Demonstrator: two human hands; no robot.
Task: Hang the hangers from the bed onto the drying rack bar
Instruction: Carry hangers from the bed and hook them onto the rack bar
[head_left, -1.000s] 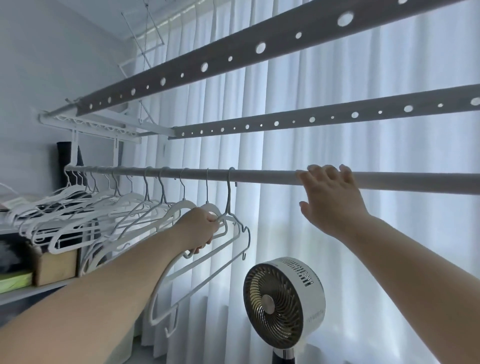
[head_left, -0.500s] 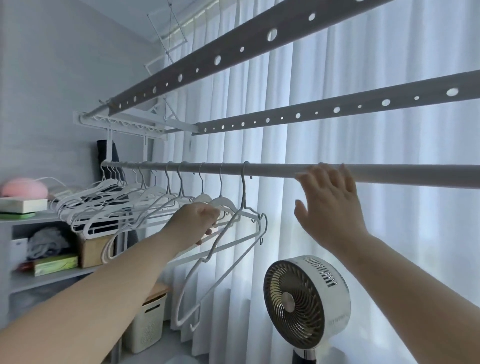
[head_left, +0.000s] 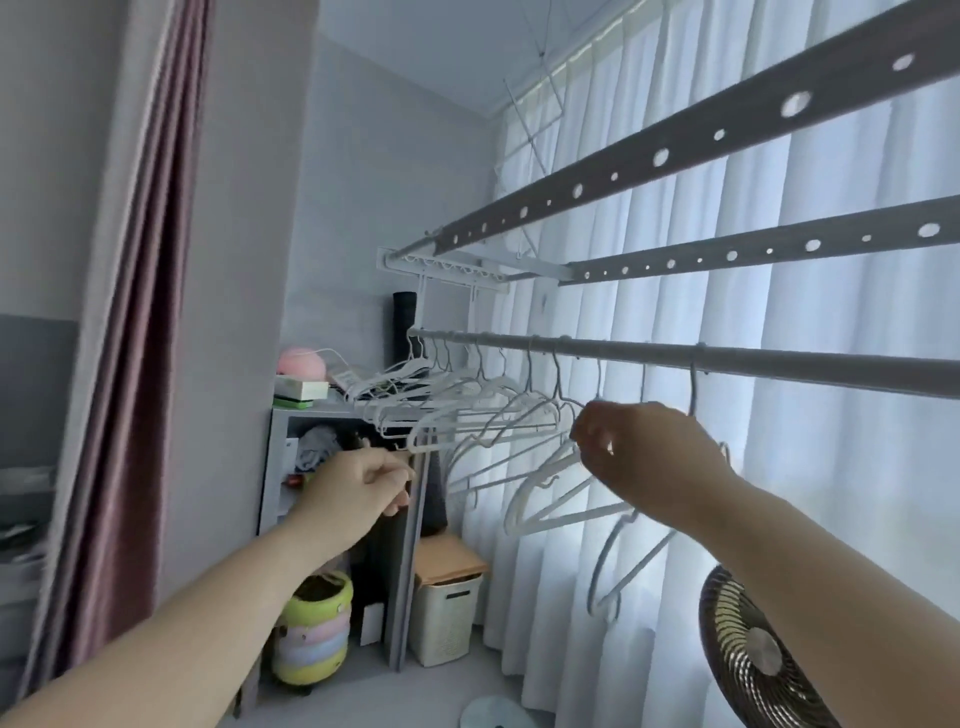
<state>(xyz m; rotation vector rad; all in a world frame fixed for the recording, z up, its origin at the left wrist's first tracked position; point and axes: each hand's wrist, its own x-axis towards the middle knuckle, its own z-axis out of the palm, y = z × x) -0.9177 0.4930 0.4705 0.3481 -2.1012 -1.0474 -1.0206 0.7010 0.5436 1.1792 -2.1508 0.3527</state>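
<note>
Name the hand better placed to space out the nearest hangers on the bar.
Right. The right hand is up at the nearest hangers, just under the bar, fingers apparently pinching one. The left hand sits lower, off by the shelf.

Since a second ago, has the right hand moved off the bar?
Yes: the right hand has dropped from the bar to the hangers below it.
</note>
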